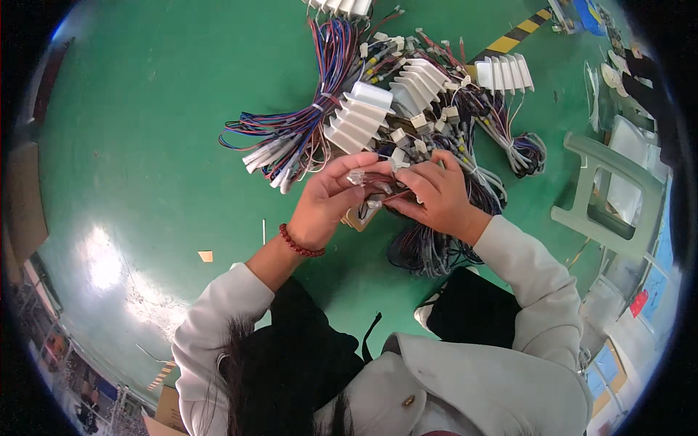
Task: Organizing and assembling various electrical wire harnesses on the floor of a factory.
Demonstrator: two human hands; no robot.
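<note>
Between the left hand point(325, 196) and the right hand point(443, 195), small translucent plastic connectors point(356, 177) are showing a smooth, slightly shiny finish; the thin reddish wires point(377, 178) beside them are looking plastic-sheathed. Just beyond both hands, white ribbed plastic parts point(360, 118) are appearing smooth, with a soft sheen. Beyond the left hand, a long red-and-blue wire bundle point(333, 62) is displaying smooth plastic insulation. At the left wrist, a dark-red beaded bracelet point(293, 245) is looking polished. Behind both hands, pale grey cloth sleeves point(529, 254) are appearing matt. Right of the right hand, a pale green stool point(611, 153) is showing smooth plastic. Left of the left hand, the glossy green floor point(160, 174) is reflecting bright light.
</note>
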